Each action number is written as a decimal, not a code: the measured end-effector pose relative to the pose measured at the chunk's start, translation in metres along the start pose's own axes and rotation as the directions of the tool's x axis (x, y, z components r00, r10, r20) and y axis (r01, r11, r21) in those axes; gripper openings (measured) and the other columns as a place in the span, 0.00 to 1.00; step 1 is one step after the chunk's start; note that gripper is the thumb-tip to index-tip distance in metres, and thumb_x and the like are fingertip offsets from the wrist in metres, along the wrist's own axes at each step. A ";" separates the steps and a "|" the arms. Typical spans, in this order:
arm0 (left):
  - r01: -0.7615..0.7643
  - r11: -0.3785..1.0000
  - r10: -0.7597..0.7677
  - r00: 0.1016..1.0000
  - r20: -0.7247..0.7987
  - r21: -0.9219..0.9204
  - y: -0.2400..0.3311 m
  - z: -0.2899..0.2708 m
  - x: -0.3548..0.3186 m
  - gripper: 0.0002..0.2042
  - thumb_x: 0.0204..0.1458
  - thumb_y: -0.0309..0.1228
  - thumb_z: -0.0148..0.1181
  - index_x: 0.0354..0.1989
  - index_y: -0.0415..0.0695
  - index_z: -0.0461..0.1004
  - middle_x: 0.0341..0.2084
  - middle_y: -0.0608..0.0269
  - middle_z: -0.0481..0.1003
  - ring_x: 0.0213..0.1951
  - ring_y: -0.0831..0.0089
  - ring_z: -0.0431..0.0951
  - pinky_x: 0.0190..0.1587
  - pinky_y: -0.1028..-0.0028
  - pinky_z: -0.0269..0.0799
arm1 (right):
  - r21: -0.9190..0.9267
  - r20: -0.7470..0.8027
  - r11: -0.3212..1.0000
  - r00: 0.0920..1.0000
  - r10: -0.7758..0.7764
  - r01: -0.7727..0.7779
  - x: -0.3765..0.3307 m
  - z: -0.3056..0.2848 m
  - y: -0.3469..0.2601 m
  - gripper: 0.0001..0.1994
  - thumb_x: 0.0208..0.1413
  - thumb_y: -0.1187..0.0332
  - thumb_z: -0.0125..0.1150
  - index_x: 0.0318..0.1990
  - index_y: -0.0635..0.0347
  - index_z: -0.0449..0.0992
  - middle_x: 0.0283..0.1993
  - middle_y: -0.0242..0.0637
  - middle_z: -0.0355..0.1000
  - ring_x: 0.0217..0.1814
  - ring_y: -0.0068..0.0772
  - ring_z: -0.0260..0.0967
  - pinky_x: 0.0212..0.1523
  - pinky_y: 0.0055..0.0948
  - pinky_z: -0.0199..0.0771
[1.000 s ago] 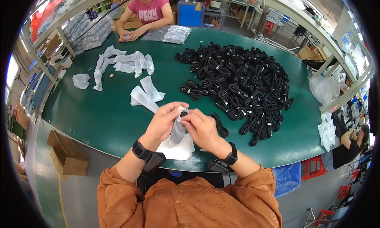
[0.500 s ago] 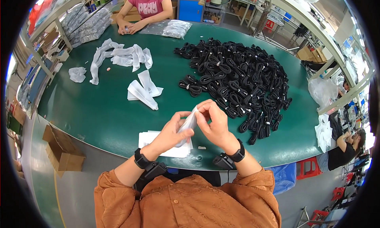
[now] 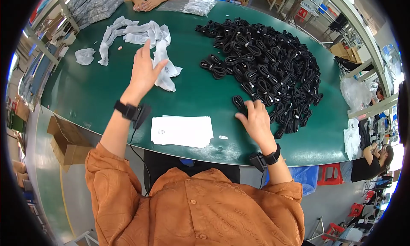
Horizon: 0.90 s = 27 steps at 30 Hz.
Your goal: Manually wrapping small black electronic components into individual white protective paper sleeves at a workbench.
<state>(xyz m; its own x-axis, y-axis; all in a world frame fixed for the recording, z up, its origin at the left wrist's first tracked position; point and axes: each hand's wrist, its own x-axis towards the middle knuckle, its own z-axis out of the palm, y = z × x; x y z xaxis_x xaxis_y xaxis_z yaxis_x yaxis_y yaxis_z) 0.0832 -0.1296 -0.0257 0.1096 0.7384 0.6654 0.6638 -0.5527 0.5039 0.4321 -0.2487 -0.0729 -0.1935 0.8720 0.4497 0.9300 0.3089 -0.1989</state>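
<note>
My left hand (image 3: 144, 72) is open, fingers stretched out, over the green table beside the white pouches (image 3: 161, 62) left of centre. My right hand (image 3: 257, 122) curls its thumb and fingers round a coiled black cable (image 3: 238, 102) at the near edge of a big heap of tied black cables (image 3: 265, 62). Its palm side is hidden. Directly in front of me lies a stack of flat white bags (image 3: 181, 131), with a small mark printed on the top one. Farther back, filled white pouches (image 3: 112, 34) lie in a loose curved row.
A crumpled white bag (image 3: 85, 56) and a small pinkish piece (image 3: 120, 48) lie at the left. A small white label (image 3: 223, 137) sits beside the stack. Across the table a co-worker's hands (image 3: 147, 5) work near a clear bag (image 3: 198, 5). An open cardboard box (image 3: 68, 145) stands on the floor.
Both hands were together above the stack, holding a thin whitish bag. They have parted: the left has moved forward-left to the pouches, the right to the cable heap. The view has shifted slightly.
</note>
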 end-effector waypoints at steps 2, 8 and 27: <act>-0.096 0.991 0.088 0.993 0.078 0.096 0.010 0.004 -0.012 0.19 0.53 0.33 0.66 0.50 0.36 0.71 0.38 0.52 0.74 0.36 0.58 0.77 0.41 0.66 0.75 | 0.044 0.049 0.997 0.997 0.058 -0.061 -0.016 0.008 0.003 0.14 0.56 0.74 0.62 0.49 0.63 0.71 0.37 0.48 0.70 0.38 0.54 0.71 0.38 0.46 0.73; 0.044 0.960 0.107 0.852 0.512 -0.275 0.085 0.033 -0.114 0.12 0.49 0.27 0.68 0.41 0.39 0.74 0.34 0.53 0.72 0.39 0.57 0.76 0.41 0.65 0.74 | 0.107 0.113 0.986 0.987 0.114 -0.126 -0.026 0.026 0.002 0.15 0.56 0.72 0.63 0.49 0.64 0.72 0.39 0.52 0.71 0.40 0.59 0.71 0.42 0.47 0.74; 0.422 0.863 -0.241 0.827 0.508 -0.277 0.107 0.047 -0.146 0.05 0.51 0.18 0.61 0.34 0.38 0.71 0.30 0.56 0.73 0.30 0.58 0.75 0.33 0.66 0.72 | 0.631 0.150 0.769 0.989 0.011 -0.104 -0.058 -0.003 -0.047 0.12 0.51 0.76 0.69 0.43 0.65 0.75 0.38 0.44 0.71 0.36 0.45 0.72 0.36 0.34 0.73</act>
<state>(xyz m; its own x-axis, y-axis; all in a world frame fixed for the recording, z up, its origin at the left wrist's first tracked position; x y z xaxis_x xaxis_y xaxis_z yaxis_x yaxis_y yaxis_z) 0.1736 -0.2784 -0.0946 0.3067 0.9401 0.1486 0.4148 -0.2726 0.8681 0.4004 -0.3145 -0.0874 -0.2278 0.9224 0.3118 0.5383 0.3861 -0.7491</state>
